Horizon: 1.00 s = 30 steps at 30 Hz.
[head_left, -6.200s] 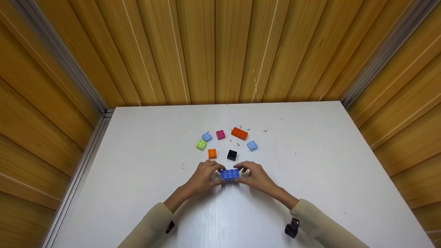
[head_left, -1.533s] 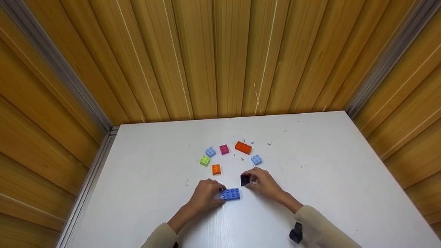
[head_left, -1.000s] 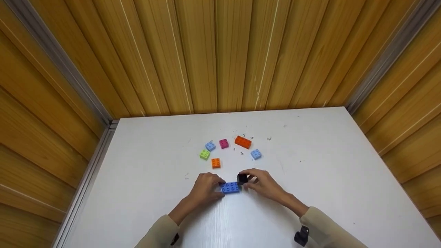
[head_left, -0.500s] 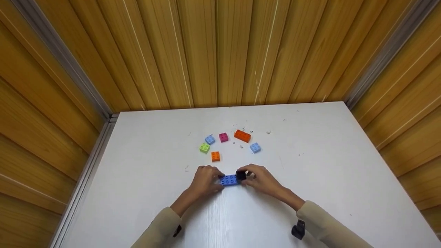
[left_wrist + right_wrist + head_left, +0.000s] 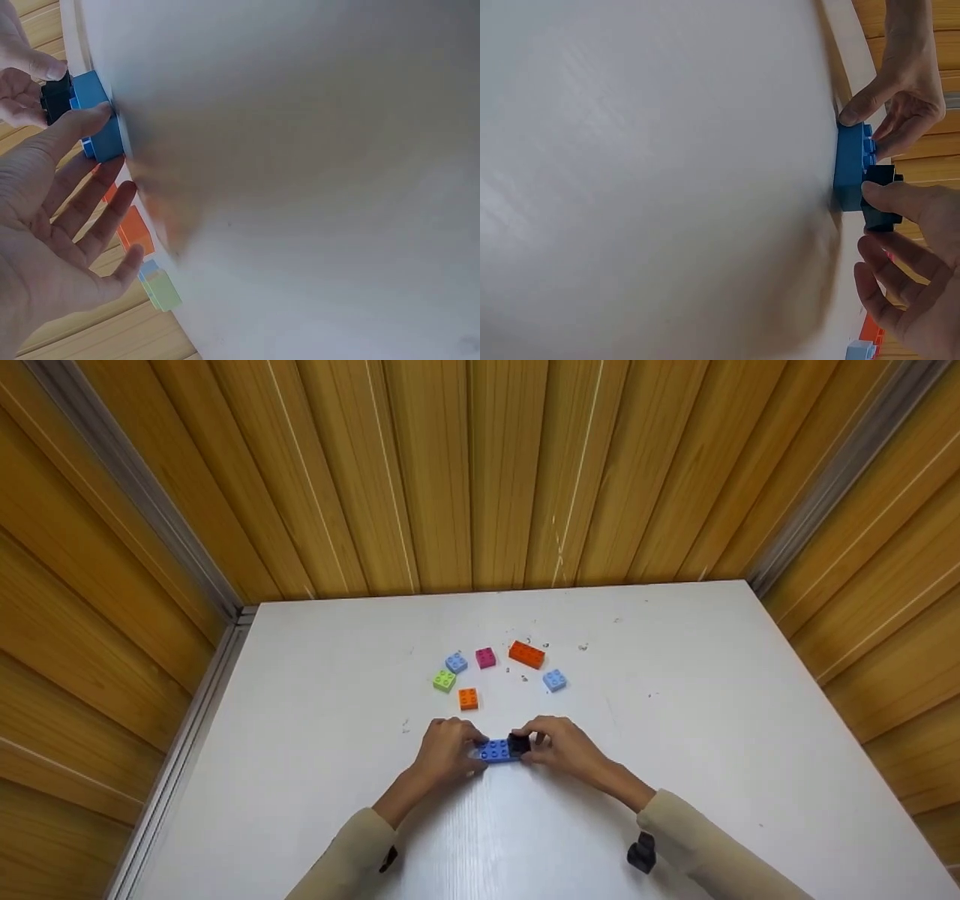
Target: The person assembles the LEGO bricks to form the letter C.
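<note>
A long blue building brick [image 5: 493,751] lies on the white table, studs up. My left hand [image 5: 445,750] pinches its left end between thumb and fingers; the thumb presses its near side in the left wrist view. My right hand [image 5: 564,748] pinches a small black brick [image 5: 519,745] over the blue brick's right end. In the right wrist view, the black brick [image 5: 880,196] sits against the studded top of the blue brick [image 5: 850,166], tilted a little and overhanging its end. The right thumb lies across the black brick's side.
Beyond the hands lie an orange brick [image 5: 468,699], a lime green brick [image 5: 444,681], a light blue brick [image 5: 456,662], a magenta brick [image 5: 485,658], a long red-orange brick [image 5: 526,654] and a second light blue brick [image 5: 554,680]. A wood-look wall [image 5: 442,472] stands behind the table.
The right hand has picked the black brick up off the table and brought it left onto the blue brick's right end. The left hand has kept hold of the blue brick.
</note>
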Each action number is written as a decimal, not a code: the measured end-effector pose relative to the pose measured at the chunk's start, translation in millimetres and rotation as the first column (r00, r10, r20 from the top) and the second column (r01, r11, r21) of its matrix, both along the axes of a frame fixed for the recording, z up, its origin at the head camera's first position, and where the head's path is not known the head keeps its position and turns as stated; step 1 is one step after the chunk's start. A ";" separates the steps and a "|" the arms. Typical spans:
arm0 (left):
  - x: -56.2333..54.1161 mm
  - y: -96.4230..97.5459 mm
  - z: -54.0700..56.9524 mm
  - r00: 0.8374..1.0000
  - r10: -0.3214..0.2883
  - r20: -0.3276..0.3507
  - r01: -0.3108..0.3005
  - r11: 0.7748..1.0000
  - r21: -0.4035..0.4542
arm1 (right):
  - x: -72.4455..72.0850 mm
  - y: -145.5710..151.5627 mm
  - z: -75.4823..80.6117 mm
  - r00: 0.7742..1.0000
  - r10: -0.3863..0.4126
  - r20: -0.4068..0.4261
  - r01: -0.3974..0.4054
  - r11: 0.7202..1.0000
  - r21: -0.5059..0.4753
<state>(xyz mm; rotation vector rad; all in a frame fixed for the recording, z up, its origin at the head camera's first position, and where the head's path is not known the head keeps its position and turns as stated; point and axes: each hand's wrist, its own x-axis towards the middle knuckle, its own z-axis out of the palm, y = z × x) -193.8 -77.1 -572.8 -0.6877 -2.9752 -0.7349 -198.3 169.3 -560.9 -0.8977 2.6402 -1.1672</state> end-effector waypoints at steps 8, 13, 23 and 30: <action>-8.3 -2.7 -1.4 1.000 -0.001 -0.008 0.001 1.000 0.016 | -8.6 -8.0 8.6 1.000 -0.009 0.006 0.008 0.997 0.082; -7.5 -4.0 -2.6 1.000 0.011 -0.007 -0.011 1.000 0.025 | -6.9 -14.6 8.8 0.999 -0.038 -0.016 0.039 0.991 0.130; -3.0 1.0 -7.5 0.999 0.021 0.041 -0.023 0.999 0.031 | 3.9 -13.0 3.2 0.995 -0.073 -0.066 0.083 0.981 0.174; -9.5 2.5 -3.2 0.999 0.021 0.044 -0.021 1.000 0.008 | -1.8 -11.6 5.4 0.995 -0.062 -0.073 0.074 0.983 0.167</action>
